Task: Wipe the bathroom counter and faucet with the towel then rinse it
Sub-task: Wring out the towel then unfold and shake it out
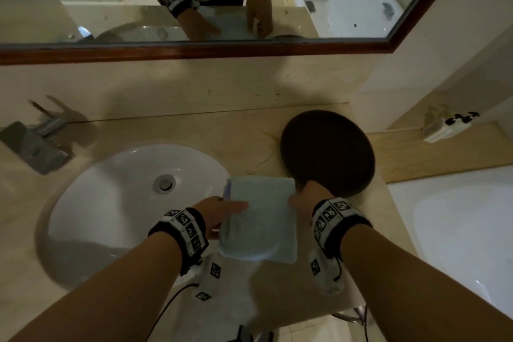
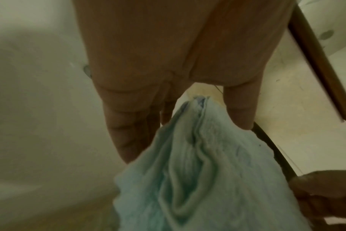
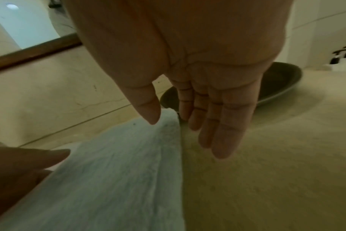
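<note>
Head view: one towel [image 1: 261, 222], one sink [image 1: 111, 189], left hand [image 1: 218, 216], right hand [image 1: 308, 197]

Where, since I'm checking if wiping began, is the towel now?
Head view: the folded towel lies on the counter between the left hand and right hand, right of the sink, beside the dark tray.

No text is legible anywhere; the wristbands [image 1: 186, 233] bear only square marker patterns.

dim, warm light, soft shadows on the counter [image 1: 194, 130], wrist views blurred, head view edges bowed.
</note>
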`<state>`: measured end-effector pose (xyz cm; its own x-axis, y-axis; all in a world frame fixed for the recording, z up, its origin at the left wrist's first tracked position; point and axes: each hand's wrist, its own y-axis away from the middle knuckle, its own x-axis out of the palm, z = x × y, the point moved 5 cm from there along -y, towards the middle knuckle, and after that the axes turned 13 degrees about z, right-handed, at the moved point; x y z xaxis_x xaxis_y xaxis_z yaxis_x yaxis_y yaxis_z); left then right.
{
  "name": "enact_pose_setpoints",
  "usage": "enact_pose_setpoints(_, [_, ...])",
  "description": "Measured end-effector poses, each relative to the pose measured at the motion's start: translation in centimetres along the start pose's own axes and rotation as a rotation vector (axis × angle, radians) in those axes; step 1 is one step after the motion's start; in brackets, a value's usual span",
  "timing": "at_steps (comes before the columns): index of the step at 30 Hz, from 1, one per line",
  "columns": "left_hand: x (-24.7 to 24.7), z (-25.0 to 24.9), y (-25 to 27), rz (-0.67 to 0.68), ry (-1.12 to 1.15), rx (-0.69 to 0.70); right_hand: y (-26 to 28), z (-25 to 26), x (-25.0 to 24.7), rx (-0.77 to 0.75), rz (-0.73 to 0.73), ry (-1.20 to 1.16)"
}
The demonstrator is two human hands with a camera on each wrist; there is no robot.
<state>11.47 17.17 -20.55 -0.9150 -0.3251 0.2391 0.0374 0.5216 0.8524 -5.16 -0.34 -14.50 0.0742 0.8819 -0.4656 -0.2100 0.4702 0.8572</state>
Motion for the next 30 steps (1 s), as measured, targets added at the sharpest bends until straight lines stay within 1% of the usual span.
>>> enact_pose_setpoints(3, [-0.2, 0.2, -0.9, -0.008, -0.005, 0.010, -0.3, -1.1, 2.1, -0.008, 0.150, -0.198])
enact_pose_setpoints(5, [-0.2, 0.1, -1.0, -0.028, 0.007, 0.026, -0.6, -1.6, 3.2, 0.004, 0.199, -0.343])
enact_pose_setpoints(7, [-0.2, 0.0, -1.0, -0.047, -0.007, 0.033, -0.5, -1.5, 3.7, 0.002, 0.232, -0.436])
enact_pose_setpoints(10, [-0.4, -1.1, -0.1, -0.086, -0.052, 0.102, 0.1, -0.8, 3.4, -0.073, 0.307, -0.527])
enact_pose_setpoints(13, [0.3, -3.3, 1.5, -0.027, 0.007, 0.184, 1.0, -0.4, 1.8, -0.150, 0.341, -0.622])
enact_pose_setpoints(16, [2.0, -6.3, 2.2, 0.089, 0.071, 0.267, 1.5, -0.7, -1.2, -0.209, 0.287, -0.680])
enact_pose_setpoints(18, [3.8, -8.7, 2.0, 0.155, 0.078, 0.336, 1.1, -1.5, -4.0, -0.239, 0.196, -0.689])
enact_pose_setpoints(20, [6.1, -11.0, 1.1, 0.178, 0.084, 0.383, 0.3, -2.8, -7.1, -0.261, 0.101, -0.658])
enact_pose_setpoints(22, [8.6, -12.9, -0.2, 0.152, 0.072, 0.405, -0.4, -4.1, -10.1, -0.275, 0.026, -0.649])
enact_pose_setpoints(26, [12.0, -15.6, -3.6, 0.101, -0.016, 0.445, -2.4, -6.0, -14.6, -0.268, -0.055, -0.600])
enact_pose_setpoints(30, [11.1, -16.5, -10.1, -0.061, -0.082, 0.445, -5.0, -6.5, -18.0, -0.292, -0.123, -0.508])
